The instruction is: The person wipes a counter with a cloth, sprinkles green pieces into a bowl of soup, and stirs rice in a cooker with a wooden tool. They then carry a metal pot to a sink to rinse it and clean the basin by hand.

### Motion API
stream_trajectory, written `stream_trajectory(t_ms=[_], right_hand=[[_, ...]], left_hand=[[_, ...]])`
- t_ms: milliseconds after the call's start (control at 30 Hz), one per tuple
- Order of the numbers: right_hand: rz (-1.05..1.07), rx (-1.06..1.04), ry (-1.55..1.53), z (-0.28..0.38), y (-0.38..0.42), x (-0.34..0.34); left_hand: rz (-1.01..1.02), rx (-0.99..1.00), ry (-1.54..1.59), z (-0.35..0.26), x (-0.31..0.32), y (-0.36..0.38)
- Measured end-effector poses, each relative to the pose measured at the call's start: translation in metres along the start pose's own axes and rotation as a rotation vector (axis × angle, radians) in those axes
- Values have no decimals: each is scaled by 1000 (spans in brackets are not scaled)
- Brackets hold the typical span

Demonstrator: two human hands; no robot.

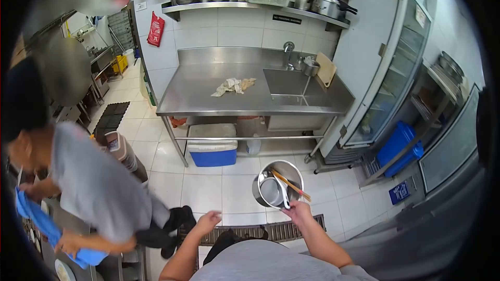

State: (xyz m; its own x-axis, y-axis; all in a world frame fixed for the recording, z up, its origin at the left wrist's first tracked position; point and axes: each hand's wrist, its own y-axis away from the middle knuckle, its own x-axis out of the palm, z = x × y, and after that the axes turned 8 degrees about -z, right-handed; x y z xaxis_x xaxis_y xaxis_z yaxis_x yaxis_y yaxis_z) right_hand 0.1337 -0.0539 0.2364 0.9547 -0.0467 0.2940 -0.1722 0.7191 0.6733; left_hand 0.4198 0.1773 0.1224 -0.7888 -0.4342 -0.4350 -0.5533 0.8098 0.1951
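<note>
My right hand [298, 210] grips the rim of a steel pot [277, 183] and holds it out over the tiled floor. Inside the pot lie a white ladle [281, 191] and a pair of wooden chopsticks [291, 185]. My left hand [207, 222] hangs free in front of me with its fingers apart, holding nothing. Ahead stands a steel counter [198, 91] with a sink [285, 84], and a crumpled rag [233, 86] lies on the counter.
A person in a grey shirt [94, 187] bends at the left, holding a blue cloth [39, 224]. A blue-and-white cooler [212, 148] sits under the counter. A glass-door fridge [385, 73] and blue bin [400, 148] stand right. A floor drain grate [260, 231] runs near my feet.
</note>
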Motion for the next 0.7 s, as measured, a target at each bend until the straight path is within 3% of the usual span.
stream_trajectory(t_ms=[100, 200, 267, 333, 367, 500, 633, 700], right_hand=[[59, -35, 16, 63, -91, 88], [99, -67, 41, 119, -188, 176], [84, -84, 41, 143, -238, 224], [41, -91, -8, 166, -287, 268], [26, -102, -14, 178, -313, 287], [34, -91, -12, 214, -415, 344], [32, 6, -60, 249, -499, 381], [292, 58, -32, 274, -522, 382]], left_hand=[[-116, -256, 146, 37, -15, -34], [-308, -496, 296, 52, -42, -112], [-391, -476, 301, 44, -61, -193], [-452, -258, 173, 57, -68, -299], [-477, -208, -22, 40, -69, -353], [-336, 11, 42, -123, -54, -522], [-131, 28, 111, -240, -14, -634], [-137, 47, 156, -264, 8, -668]])
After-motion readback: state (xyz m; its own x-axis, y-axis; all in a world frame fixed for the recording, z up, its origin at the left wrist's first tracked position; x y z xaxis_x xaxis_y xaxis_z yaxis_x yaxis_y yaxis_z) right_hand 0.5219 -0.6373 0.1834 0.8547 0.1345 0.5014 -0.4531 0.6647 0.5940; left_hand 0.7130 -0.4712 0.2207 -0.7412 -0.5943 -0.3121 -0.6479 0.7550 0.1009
